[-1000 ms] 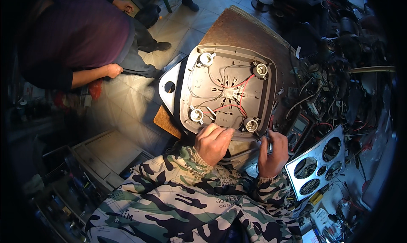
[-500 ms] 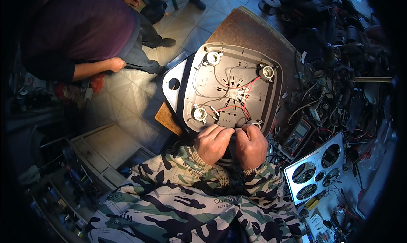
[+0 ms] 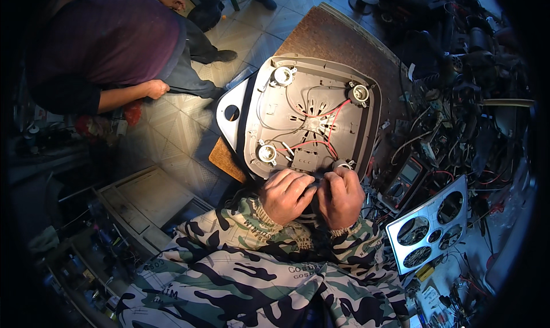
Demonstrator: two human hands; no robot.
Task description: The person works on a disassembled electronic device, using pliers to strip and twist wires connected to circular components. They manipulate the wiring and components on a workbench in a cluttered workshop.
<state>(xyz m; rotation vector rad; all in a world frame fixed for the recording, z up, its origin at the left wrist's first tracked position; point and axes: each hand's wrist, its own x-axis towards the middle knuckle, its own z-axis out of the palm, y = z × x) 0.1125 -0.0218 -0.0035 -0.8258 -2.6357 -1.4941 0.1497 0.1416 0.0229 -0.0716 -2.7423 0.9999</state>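
Observation:
A beige plastic housing point(image 3: 275, 107) lies open side up before me, with lamp sockets at its corners, such as the far-right socket point(image 3: 358, 93) and the near-left socket point(image 3: 267, 153). Red wires point(image 3: 330, 132) and grey wires run between them across the slotted middle. At the near edge, my left hand point(image 3: 288, 195) is closed, fingertips pinched together. My right hand point(image 3: 341, 197) pinches too, close beside it, just below the near-right socket point(image 3: 342, 165). Whatever the fingers hold is too small and dark to make out.
A brown board point(image 3: 338, 42) lies beneath the housing. To the right are a multimeter point(image 3: 403, 182), a silver panel with round holes point(image 3: 429, 229) and heaped cables and parts point(image 3: 452, 99). Another person point(image 3: 114, 47) stands at the left. A wooden drawer unit point(image 3: 149, 196) sits near left.
The housing has shifted slightly left and away from me. My hands have drawn a little apart at the fingertips, the right one moving slightly right. Both stay pinched.

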